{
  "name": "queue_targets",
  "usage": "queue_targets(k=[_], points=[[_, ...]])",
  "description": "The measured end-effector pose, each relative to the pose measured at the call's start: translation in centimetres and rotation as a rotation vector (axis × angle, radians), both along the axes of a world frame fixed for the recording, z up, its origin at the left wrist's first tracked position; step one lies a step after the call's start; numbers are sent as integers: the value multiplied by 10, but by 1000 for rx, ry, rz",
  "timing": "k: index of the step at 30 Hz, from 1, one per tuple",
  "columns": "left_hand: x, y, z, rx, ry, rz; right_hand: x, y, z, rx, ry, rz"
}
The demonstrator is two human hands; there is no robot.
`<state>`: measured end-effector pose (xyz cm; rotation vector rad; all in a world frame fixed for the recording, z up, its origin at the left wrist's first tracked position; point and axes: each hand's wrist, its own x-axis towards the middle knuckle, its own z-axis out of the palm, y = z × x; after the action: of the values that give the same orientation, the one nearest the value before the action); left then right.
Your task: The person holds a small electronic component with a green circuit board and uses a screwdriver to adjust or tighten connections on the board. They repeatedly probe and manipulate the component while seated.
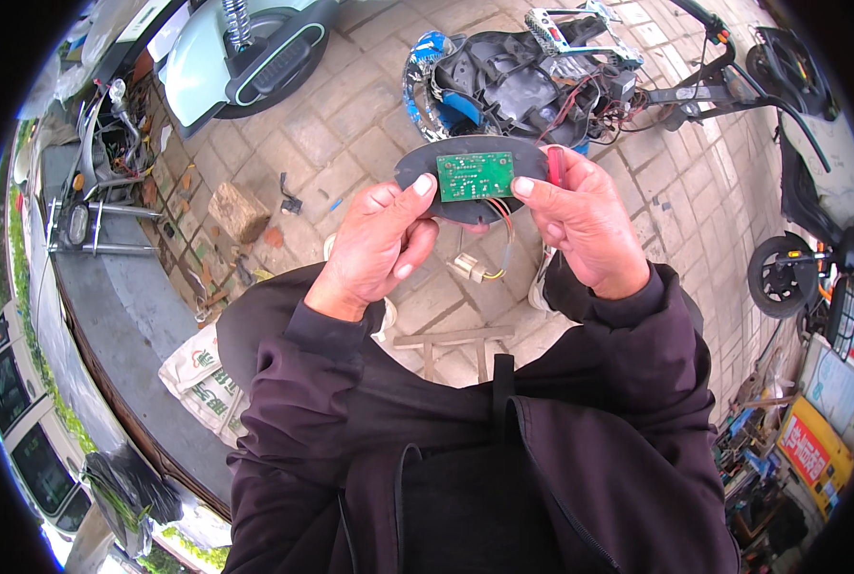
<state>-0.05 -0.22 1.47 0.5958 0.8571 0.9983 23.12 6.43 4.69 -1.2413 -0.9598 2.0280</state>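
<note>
Between my hands is a dark oval housing point(425, 158) with a green circuit board point(475, 176) face up on it. My left hand point(377, 244) grips its left side, the thumb at the board's left edge. My right hand point(587, 225) holds the right side, its thumb tip at the board's right edge. A red, stick-like piece point(555, 165) shows at the right fingers; its kind cannot be made out. Several thin wires run down from the housing to a pale plug connector point(467, 267), which hangs below my hands. The fingers under the housing are mostly hidden.
Ahead on the paving lies a partly stripped scooter body point(532, 91) with loose wiring. A pale green scooter front point(245, 67) stands at the far left. A stone block point(239, 212) lies nearer. Another scooter's wheel point(781, 275) is at the right, a grey board point(125, 316) at the left.
</note>
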Motion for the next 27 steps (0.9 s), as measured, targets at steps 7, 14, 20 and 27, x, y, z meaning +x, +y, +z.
queue_targets(k=[7,14,20,27], points=[[1,1,4,-7,26,5,1,0,-8,-23,58,-39],[-3,1,-1,-111,-209,122,5,1,-12,12,123,-63],[-36,-29,16,-348,-380,511,17,-2,-17,-15,139,-284],[-137,-218,76,88,-349,1033,31,25,-23,81,164,-47]])
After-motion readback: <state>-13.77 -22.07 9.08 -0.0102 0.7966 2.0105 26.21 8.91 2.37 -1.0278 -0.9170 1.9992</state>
